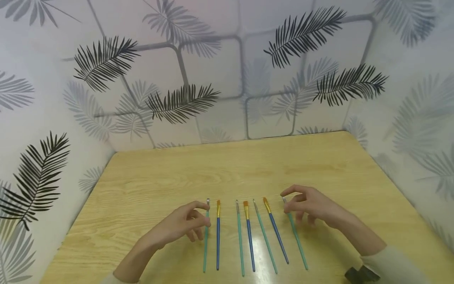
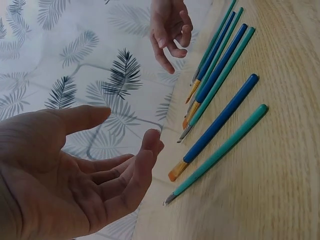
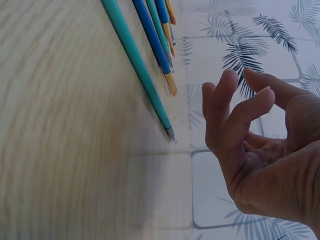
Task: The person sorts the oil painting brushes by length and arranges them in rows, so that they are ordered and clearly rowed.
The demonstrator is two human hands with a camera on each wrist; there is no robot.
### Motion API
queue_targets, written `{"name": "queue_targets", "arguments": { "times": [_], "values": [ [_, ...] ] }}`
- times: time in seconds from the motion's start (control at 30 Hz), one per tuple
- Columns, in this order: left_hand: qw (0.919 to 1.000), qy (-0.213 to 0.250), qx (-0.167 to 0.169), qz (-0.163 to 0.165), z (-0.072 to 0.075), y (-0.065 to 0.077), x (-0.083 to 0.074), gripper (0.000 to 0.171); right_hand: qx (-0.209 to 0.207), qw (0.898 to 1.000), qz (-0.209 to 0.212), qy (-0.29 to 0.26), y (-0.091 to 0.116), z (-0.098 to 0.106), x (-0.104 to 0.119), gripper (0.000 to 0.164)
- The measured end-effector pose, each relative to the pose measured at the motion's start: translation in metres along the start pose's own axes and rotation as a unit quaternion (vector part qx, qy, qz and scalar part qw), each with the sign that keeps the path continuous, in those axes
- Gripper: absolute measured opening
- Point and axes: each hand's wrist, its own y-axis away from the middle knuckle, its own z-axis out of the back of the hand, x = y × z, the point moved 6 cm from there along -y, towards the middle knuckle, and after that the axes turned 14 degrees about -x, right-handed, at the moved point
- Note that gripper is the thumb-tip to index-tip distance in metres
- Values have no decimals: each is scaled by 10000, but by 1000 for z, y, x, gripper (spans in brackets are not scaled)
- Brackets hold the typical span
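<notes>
Several slim paintbrushes lie in a spread row on the table, teal handles alternating with blue ones, bristles toward the wall. My left hand [image 1: 184, 221] hovers over the leftmost teal paintbrush [image 1: 205, 252], its fingers loosely bent. A gap shows between that hand [image 2: 95, 175] and the teal paintbrush [image 2: 225, 150] in the left wrist view. At the row's other end, my right hand [image 1: 313, 206] is above the rightmost teal paintbrush [image 1: 299, 244]. In the right wrist view this hand [image 3: 265, 150] holds nothing and stays apart from the brush [image 3: 142, 75]. A blue paintbrush [image 1: 218, 244] lies beside the leftmost one.
The light wood table [image 1: 170, 169] reaches back to a wall [image 1: 220, 71] covered in leaf-patterned paper, which also rises at both sides. Between the hands lie a blue paintbrush [image 1: 250, 246] and other brushes. A dark object [image 1: 360, 275] shows by the right sleeve.
</notes>
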Motion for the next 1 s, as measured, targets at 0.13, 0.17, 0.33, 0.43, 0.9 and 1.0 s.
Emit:
{"name": "queue_targets", "arguments": {
  "times": [0.13, 0.17, 0.33, 0.43, 0.9, 1.0],
  "values": [
    [10000, -68, -23, -62, -2, -5, 1, 58, 67, 9999, 54, 52, -4, -4, 3, 54],
    [9999, -116, -17, -76, -3, -6, 1, 58, 59, 9999, 46, 88, -4, -5, 3, 53],
    [9988, -452, -57, -191, -9, -12, 4, 57, 0, 9995, 30, 326, -4, -12, -1, 50],
    [9964, -766, -217, -307, -10, -15, 4, 55, 53, 9991, 70, 425, -3, -17, -2, 49],
    [9901, -1320, -290, -364, -20, -31, 5, 49, 18, 9933, 275, 1125, -4, -35, 1, 32],
    [9861, -1592, -396, -273, -23, -31, 8, 49, -5, 9918, 235, 1255, -3, -42, -3, 31]
  ]
}}
